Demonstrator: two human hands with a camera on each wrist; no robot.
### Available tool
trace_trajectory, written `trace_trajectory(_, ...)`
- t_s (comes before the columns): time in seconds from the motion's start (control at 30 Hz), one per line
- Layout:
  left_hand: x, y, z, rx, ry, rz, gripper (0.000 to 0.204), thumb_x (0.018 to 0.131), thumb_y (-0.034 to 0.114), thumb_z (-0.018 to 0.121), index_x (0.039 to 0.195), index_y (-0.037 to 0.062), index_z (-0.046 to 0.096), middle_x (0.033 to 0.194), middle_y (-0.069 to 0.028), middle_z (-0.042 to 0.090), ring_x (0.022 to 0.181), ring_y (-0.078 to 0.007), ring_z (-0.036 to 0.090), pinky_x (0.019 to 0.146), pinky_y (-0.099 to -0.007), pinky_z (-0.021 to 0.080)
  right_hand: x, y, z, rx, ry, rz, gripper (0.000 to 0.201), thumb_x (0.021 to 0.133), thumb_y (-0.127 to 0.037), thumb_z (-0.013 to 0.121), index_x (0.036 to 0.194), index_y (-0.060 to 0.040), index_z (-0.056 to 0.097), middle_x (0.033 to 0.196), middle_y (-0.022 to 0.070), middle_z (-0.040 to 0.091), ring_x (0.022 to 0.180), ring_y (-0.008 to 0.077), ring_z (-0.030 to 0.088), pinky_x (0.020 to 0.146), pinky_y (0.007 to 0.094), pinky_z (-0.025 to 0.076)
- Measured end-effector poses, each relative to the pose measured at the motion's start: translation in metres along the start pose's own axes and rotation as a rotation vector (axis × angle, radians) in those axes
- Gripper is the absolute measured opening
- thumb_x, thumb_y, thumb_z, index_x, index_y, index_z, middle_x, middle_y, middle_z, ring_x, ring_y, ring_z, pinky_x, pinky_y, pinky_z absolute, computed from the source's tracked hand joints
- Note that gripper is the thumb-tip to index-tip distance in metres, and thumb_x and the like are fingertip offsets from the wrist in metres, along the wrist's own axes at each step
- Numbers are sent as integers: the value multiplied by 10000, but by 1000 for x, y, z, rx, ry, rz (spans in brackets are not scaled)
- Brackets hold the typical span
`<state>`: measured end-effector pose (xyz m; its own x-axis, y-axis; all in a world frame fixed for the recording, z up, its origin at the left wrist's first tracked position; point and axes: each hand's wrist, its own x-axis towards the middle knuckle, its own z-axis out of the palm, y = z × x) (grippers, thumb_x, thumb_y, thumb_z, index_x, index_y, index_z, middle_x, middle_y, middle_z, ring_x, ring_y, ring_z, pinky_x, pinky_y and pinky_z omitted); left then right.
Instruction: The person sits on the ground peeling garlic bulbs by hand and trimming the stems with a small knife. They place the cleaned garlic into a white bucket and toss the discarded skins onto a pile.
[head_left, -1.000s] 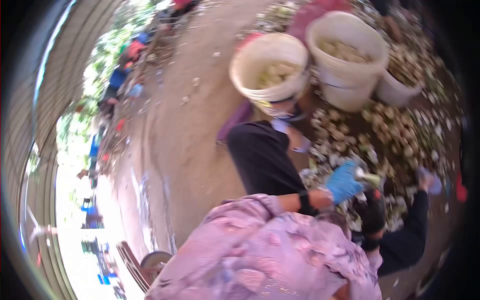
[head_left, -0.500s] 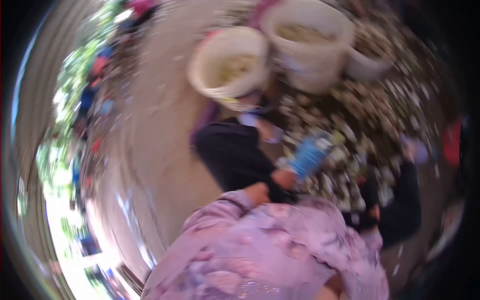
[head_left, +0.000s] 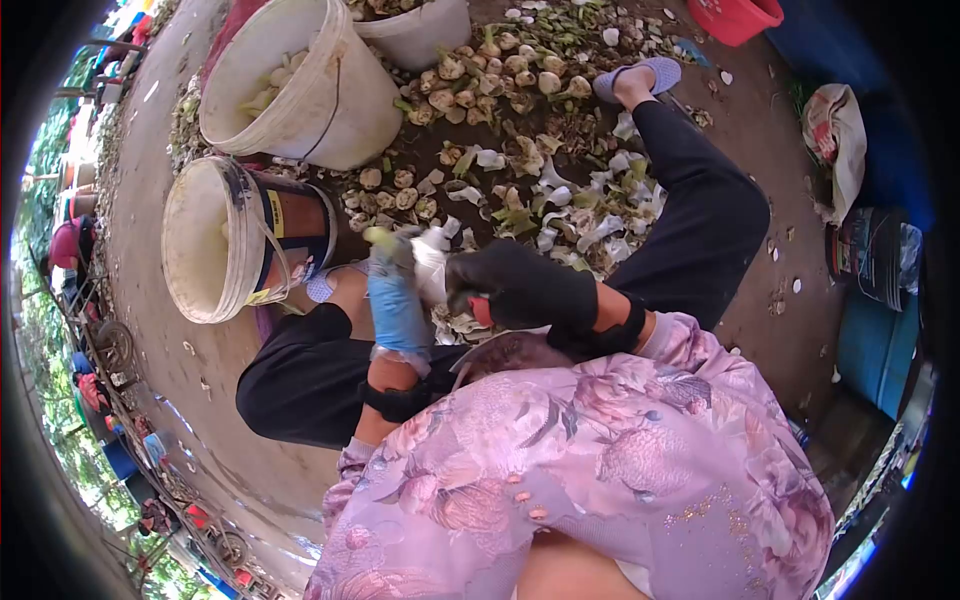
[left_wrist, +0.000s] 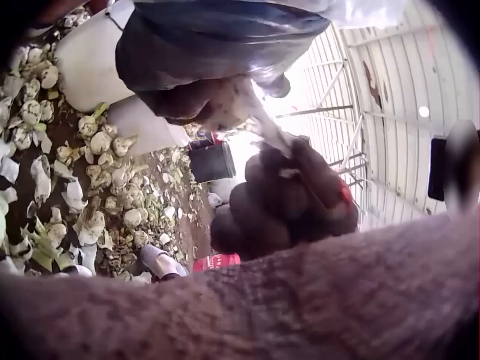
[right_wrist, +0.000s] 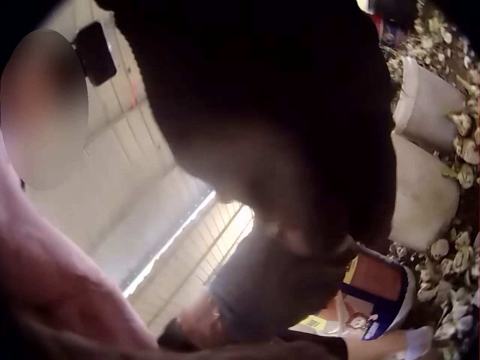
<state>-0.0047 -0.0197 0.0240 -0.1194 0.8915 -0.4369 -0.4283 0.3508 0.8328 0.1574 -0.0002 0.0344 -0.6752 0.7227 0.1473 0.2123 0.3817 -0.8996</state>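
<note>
Two gloved hands, left hand [head_left: 397,305], right hand [head_left: 520,287], gripping pale husk [head_left: 432,262], buckets [head_left: 215,240] close left

Right hand: I see my black-gloved right hand [left_wrist: 289,199] at centre, fingers curled round something with a red bit showing at its 3 o'clock edge.
Left hand: my blue-gloved left hand [left_wrist: 217,45] fills 12 o'clock, pinching a pale piece [left_wrist: 251,112].
Husks: pale husks [left_wrist: 67,180] litter the ground at 9 o'clock.
Bucket: a white bucket [left_wrist: 90,64] stands at 10 o'clock.
</note>
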Motion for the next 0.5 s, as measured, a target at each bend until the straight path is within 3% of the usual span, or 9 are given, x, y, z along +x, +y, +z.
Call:
trace_trajectory(0.07,9,4,-9,-67,38,29,375,838,397,521,1013,68,483,829,-45,560,627,-111,535,458,-190,407,-8,2,-12,349,-142,-96,158,776,-153,577,845,-26,515,681,117,533,576,238,539,558,328,433)
trace_trajectory(0.1,12,10,-20,-131,-26,-34,417,826,435,522,1014,65,479,819,-46,559,582,-101,523,395,-178,372,-20,-2,-23,867,-116,140,163,776,-135,579,869,-17,516,703,84,554,588,173,550,558,296,446)
trace_trajectory(0.2,15,10,-20,-79,-77,3,502,802,525,487,1007,66,491,788,-41,569,577,-98,530,376,-172,358,-33,29,-38,642,108,321,254,727,-211,615,876,-15,552,780,141,579,671,236,580,638,306,464)
trace_trajectory(0.27,12,0,-13,-25,-119,-57,464,823,492,483,1027,75,498,849,-45,581,691,-117,563,495,-202,452,-42,40,-40,-192,243,230,369,687,-292,644,916,-15,559,812,176,587,718,287,594,658,349,467)
trace_trajectory(0.33,0,-13,7,-19,-78,-21,402,853,420,476,1036,64,499,936,-67,561,813,-179,556,687,-308,489,-41,57,-12,-40,260,161,358,625,-160,648,948,-21,585,825,128,612,700,230,588,636,330,455)
trace_trajectory(0.37,41,-43,-50,30,-472,-131,437,879,385,420,1103,11,451,1055,-112,510,922,-223,525,881,-361,424,-36,57,1,525,181,237,302,646,-198,633,891,-26,600,763,143,598,704,268,579,643,347,441)
trace_trajectory(0.4,76,-64,-84,-281,-234,-580,413,901,343,388,1113,-5,457,1072,-140,521,946,-241,528,869,-368,433,-33,52,3,86,438,-55,290,667,-228,611,871,-23,589,695,140,576,657,236,561,621,359,432)
trace_trajectory(0.43,61,-56,-45,-6,-236,-377,412,900,343,389,1111,-4,458,1071,-139,521,946,-240,529,868,-367,433,-36,46,-4,316,331,66,259,683,-225,595,841,-21,578,677,146,557,591,216,536,565,350,425)
trace_trajectory(0.5,53,-59,41,300,-324,-225,410,899,344,392,1106,-2,461,1070,-138,523,945,-239,530,865,-366,435,-56,76,0,110,275,223,233,690,-219,585,816,-23,576,668,141,552,583,219,531,559,353,422)
